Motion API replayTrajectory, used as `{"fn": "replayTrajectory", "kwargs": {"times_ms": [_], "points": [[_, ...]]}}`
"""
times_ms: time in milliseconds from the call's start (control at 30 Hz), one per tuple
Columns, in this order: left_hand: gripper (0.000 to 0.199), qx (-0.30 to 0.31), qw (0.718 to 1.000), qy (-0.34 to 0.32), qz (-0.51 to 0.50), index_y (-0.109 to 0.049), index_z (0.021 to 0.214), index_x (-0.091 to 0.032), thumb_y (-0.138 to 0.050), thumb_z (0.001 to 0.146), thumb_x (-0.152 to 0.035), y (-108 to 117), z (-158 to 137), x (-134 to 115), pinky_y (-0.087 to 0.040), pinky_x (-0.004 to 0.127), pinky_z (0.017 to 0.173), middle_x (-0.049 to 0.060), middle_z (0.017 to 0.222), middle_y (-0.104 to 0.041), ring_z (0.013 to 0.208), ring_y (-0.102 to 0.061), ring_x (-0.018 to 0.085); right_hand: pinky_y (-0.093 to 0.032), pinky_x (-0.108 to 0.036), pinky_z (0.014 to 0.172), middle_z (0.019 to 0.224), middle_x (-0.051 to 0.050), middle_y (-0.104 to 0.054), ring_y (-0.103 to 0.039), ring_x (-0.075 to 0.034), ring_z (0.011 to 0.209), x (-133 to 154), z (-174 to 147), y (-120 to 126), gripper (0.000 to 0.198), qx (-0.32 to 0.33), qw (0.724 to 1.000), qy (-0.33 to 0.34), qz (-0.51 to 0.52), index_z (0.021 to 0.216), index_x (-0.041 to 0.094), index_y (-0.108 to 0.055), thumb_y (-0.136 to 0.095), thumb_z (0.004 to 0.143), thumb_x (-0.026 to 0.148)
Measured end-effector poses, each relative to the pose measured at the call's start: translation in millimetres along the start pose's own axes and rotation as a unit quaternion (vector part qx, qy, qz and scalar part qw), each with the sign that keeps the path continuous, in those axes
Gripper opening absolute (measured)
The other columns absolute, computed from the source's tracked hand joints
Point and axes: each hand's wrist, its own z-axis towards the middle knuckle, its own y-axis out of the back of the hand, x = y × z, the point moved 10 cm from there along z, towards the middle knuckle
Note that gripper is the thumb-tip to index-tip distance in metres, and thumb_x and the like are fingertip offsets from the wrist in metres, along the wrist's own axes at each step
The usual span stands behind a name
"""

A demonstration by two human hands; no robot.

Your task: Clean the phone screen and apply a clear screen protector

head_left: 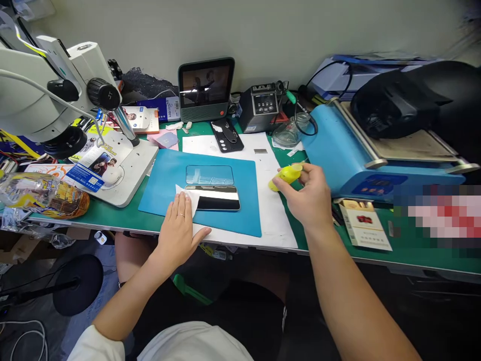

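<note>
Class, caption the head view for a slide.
Left hand on a white wipe at one end of a dark panel, blue mat beneath; right hand holding a yellow object.

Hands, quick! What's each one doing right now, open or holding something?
Left hand: open, fingers laid flat on a white wipe.
Right hand: closed, holding a yellow object.

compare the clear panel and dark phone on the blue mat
The clear panel lets blue show through; the dark phone does not. The clear panel is uncovered; a white cloth covers the dark phone's left end. Both have rounded corners and lie on the blue mat.
</note>
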Motion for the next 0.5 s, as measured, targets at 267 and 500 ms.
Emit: {"fn": "replayTrajectory", "kwargs": {"times_ms": [267,500], "points": [[0.086,-0.006,0.999,0.019,-0.030,-0.023,0.164,-0.001,-0.031,0.106,-0.064,1.9,-6.2,12.1,-0.031,0.058,0.126,0.026,0.169,-0.026,0.159,-0.024,0.038,-0.059,-0.048,0.091,0.116,-0.011,-0.070,-0.070,-0.032,0.106,109.5,-24.2,-42.1,0.045,0.141,0.978,0.150,-0.035,0.138,0.030,-0.062,-0.063,0.097,0.048],[0.046,-0.076,0.996,0.013,-0.043,-0.061,0.141,-0.009,-0.039,0.110,-0.036,21.2,-6.6,22.2,-0.046,0.048,0.119,0.019,0.155,-0.054,0.147,-0.051,0.031,-0.057,-0.051,0.091,0.114,-0.012,-0.070,-0.067,-0.033,0.105,130.9,-46.5,-93.9,0.045,0.236,0.940,0.240,-0.061,0.141,0.027,-0.058,-0.055,0.102,0.048]]}}
